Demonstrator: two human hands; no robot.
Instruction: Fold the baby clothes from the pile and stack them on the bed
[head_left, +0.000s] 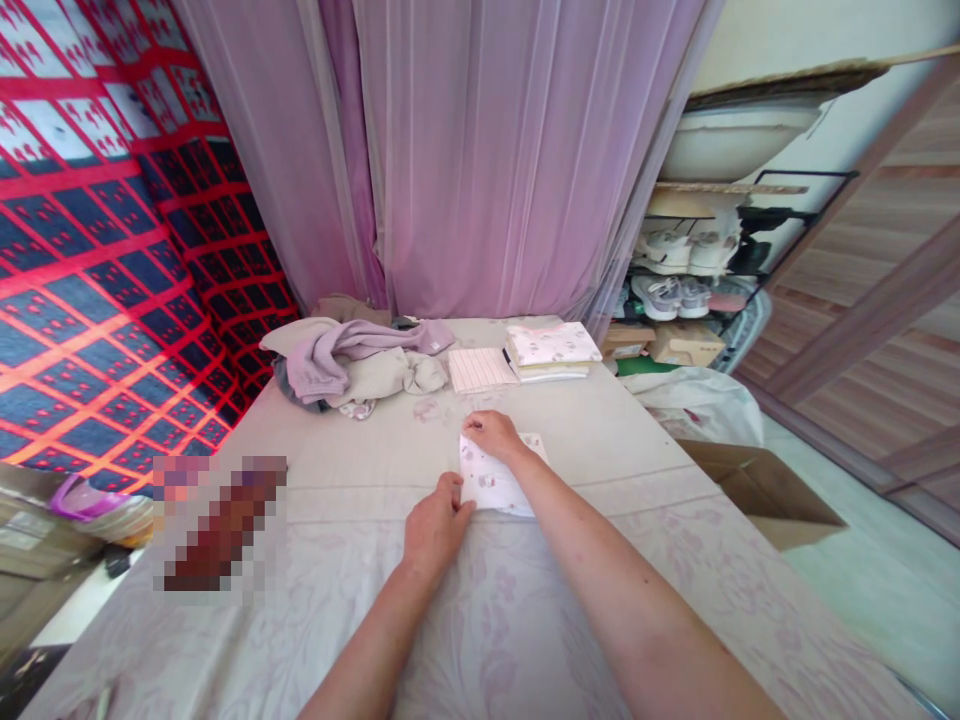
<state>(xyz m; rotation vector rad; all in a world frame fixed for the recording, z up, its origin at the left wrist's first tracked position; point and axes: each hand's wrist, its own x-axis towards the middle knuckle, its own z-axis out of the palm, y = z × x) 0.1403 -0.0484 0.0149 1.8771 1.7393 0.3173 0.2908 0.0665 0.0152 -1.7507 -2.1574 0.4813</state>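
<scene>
A small folded white cloth (491,485) with a scattered print lies flat on the covered bed or table (360,600). My right hand (493,436) reaches across it, fingers curled together at its far left corner. At the near left edge is my left hand (437,520), thumb and fingers pinching the cloth's side. Whether the cloth is one piece or several layers, I cannot tell. Beyond it lie a striped folded cloth (482,371) and a stack of folded printed cloths (555,343), with a dark pen-like object (508,358) between them.
A loose heap of mauve and beige clothes (352,365) lies at the far left. Purple curtains (510,160) hang behind. To the right are a shoe rack (682,250), a plastic bag (697,400) and an open cardboard box (757,490). A pixelated patch (221,525) hides something at left.
</scene>
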